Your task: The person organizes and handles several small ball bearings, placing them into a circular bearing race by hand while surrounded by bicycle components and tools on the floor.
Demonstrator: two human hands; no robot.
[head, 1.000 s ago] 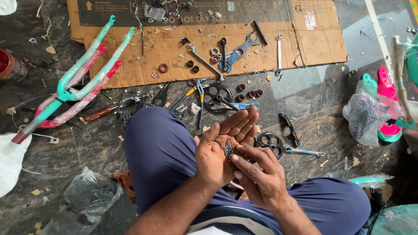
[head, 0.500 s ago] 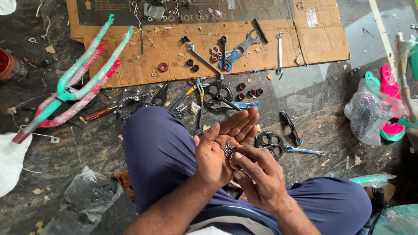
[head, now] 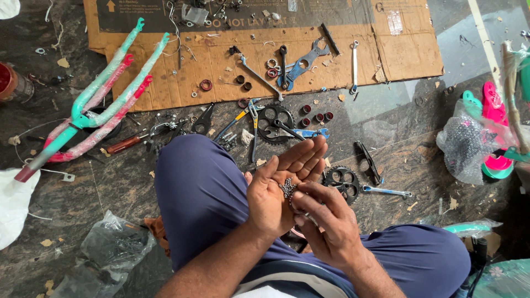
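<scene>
Cupping a small heap of steel balls (head: 287,189) in the spread palm of the left hand (head: 279,196), a person seated on the floor (head: 77,198) picks at them with the pinched fingertips of the right hand (head: 326,223). Hard, smooth and tiny, the balls look quick to roll; a fingertip pinch over the cupped palm suits them best.

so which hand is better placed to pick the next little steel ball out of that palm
The right hand. Its fingertips already sit beside the small steel balls, which lie in the open, upturned left hand. The left is busy cupping them.
</scene>
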